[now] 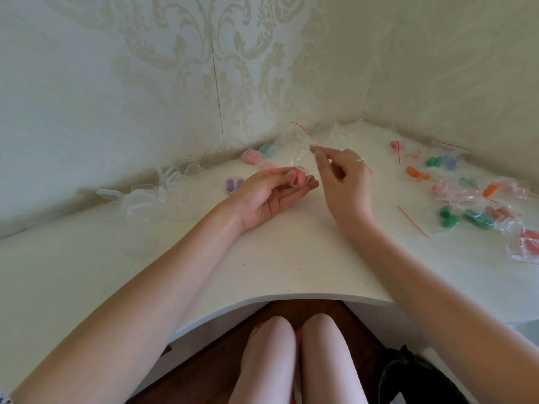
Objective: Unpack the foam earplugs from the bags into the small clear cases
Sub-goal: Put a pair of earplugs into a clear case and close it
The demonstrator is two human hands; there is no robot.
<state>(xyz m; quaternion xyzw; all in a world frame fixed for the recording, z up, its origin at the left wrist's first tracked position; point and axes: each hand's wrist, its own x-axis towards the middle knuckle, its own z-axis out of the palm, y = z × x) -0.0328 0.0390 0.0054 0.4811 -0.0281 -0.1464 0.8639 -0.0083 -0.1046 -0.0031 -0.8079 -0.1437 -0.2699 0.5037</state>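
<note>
I see a few filled cases (250,156) far; my left hand (271,191) cradles pink earplugs (296,179), my right hand (344,179) pinches the emptied bag (297,144); many full bags (478,205) wait right.

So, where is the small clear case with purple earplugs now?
In the head view, the small clear case with purple earplugs lies on the white table, just left of the left hand.

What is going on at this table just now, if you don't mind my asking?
A person is unpacking foam earplugs. The left hand holds pink earplugs in its fingers, while the right hand pinches a clear bag with a red strip. Filled cases sit near the wall, empty cases wait on the left, and more bagged earplugs lie on the right.
</note>
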